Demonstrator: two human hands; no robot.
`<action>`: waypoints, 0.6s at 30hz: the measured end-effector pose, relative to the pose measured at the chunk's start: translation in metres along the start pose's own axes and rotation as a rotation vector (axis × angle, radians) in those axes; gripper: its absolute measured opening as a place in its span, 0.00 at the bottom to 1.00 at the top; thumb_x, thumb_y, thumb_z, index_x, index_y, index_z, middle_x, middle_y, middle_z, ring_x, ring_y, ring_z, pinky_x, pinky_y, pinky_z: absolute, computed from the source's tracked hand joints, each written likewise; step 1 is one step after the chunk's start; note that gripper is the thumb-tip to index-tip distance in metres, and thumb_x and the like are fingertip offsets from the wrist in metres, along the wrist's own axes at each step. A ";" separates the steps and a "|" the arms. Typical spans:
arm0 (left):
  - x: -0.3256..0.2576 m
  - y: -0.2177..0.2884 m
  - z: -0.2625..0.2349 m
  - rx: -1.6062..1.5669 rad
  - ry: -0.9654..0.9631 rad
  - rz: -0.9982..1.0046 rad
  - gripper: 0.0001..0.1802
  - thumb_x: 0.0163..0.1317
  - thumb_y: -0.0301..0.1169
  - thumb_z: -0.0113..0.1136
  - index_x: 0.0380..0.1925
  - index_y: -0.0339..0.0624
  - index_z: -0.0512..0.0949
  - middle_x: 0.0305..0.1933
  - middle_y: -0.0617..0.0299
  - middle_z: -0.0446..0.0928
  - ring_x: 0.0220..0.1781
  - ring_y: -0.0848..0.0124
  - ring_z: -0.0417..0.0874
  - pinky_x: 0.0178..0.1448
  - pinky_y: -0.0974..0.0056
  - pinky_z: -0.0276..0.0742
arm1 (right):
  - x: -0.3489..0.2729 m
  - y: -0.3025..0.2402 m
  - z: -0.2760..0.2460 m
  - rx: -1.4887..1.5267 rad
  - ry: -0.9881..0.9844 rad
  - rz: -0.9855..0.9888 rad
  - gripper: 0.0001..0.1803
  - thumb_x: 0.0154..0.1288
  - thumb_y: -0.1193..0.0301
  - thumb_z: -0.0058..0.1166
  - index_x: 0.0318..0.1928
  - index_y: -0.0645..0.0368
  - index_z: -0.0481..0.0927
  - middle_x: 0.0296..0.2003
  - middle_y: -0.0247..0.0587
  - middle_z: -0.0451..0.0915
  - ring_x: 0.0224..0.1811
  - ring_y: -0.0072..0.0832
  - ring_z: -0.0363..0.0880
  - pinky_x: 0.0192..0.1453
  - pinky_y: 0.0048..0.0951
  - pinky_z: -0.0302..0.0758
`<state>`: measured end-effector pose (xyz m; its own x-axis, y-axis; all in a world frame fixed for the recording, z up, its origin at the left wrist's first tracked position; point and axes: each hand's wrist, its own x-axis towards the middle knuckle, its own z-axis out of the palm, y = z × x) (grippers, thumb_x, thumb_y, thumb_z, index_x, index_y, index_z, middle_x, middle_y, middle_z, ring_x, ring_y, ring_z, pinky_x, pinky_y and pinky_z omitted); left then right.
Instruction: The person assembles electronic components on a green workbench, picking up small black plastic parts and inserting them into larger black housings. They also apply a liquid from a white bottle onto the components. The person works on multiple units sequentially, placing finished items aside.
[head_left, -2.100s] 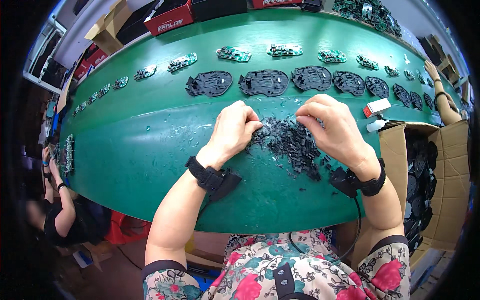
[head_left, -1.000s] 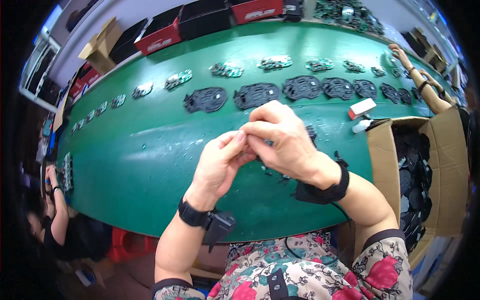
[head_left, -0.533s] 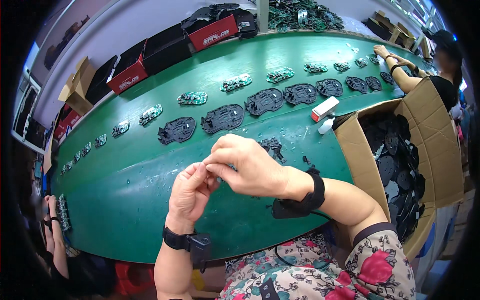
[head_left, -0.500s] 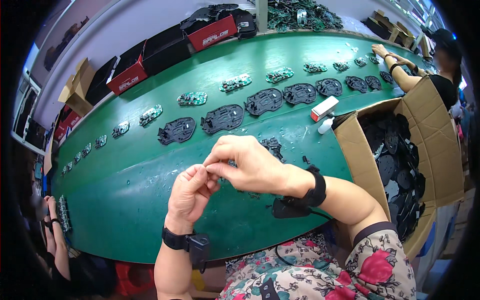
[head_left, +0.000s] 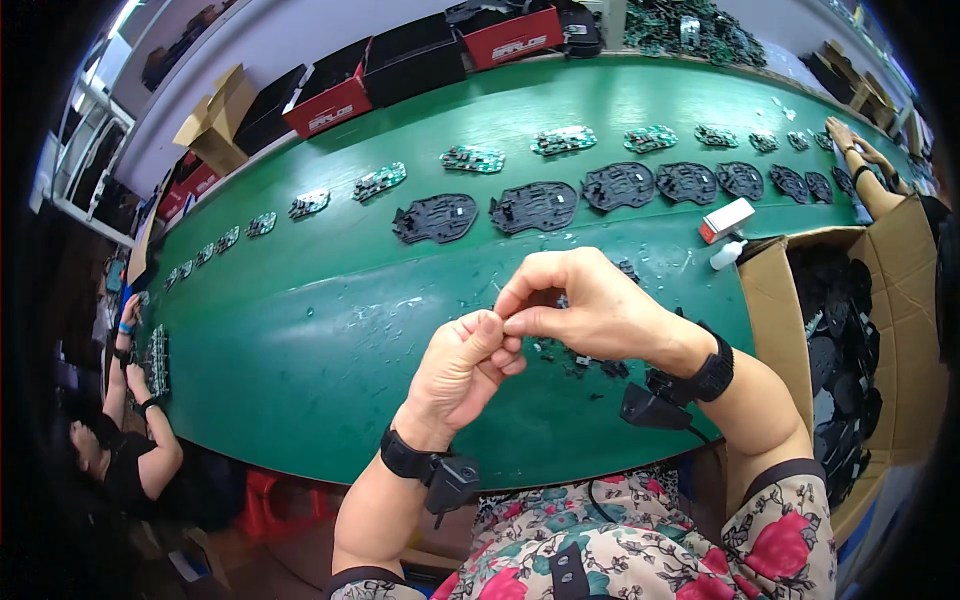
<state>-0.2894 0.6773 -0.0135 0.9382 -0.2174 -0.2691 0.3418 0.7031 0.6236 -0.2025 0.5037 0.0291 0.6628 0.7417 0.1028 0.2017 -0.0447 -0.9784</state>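
While the left hand [head_left: 462, 368] and the right hand [head_left: 590, 303] are meeting above the near edge of the green desk [head_left: 300, 340], their fingers [head_left: 520, 322] are pinching together on something too small to identify, held up between the thumbs. Just beneath them a scatter of small black parts [head_left: 580, 355] is lying on the desk; a slip of the pinch would probably be dropping the piece into that scatter, where it would be hard to pick out. To the right an open cardboard box [head_left: 850, 340] is holding black plastic shells. Farther off, black baseplates [head_left: 535, 205] and green circuit boards [head_left: 472, 158] are running in rows, with red-and-black boxes [head_left: 420, 70] behind, and other workers' arms are reaching in at both ends.
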 end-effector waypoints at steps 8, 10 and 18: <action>0.006 0.022 -0.004 0.573 0.130 0.268 0.07 0.62 0.27 0.65 0.38 0.36 0.81 0.34 0.64 0.81 0.33 0.79 0.78 0.40 0.74 0.75 | 0.004 0.006 0.011 -0.283 0.230 -0.177 0.04 0.56 0.78 0.60 0.33 0.64 0.81 0.28 0.46 0.79 0.31 0.37 0.81 0.34 0.33 0.76; 0.008 0.028 0.000 0.621 0.149 0.231 0.07 0.61 0.26 0.66 0.37 0.35 0.81 0.34 0.63 0.81 0.34 0.78 0.78 0.41 0.73 0.75 | 0.004 0.010 0.013 -0.279 0.281 -0.167 0.03 0.56 0.78 0.60 0.32 0.64 0.81 0.28 0.47 0.79 0.31 0.40 0.80 0.34 0.34 0.76; 0.037 0.045 0.002 0.794 0.160 0.173 0.06 0.63 0.27 0.63 0.36 0.35 0.80 0.35 0.63 0.81 0.35 0.80 0.78 0.42 0.74 0.74 | 0.006 0.016 0.000 -0.336 0.362 -0.195 0.04 0.58 0.80 0.58 0.35 0.63 0.82 0.29 0.46 0.79 0.32 0.40 0.80 0.35 0.35 0.75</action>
<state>-0.2394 0.6999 0.0061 0.9826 -0.0085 -0.1855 0.1856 0.0168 0.9825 -0.1957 0.5074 0.0135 0.7844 0.4821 0.3904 0.5267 -0.1852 -0.8296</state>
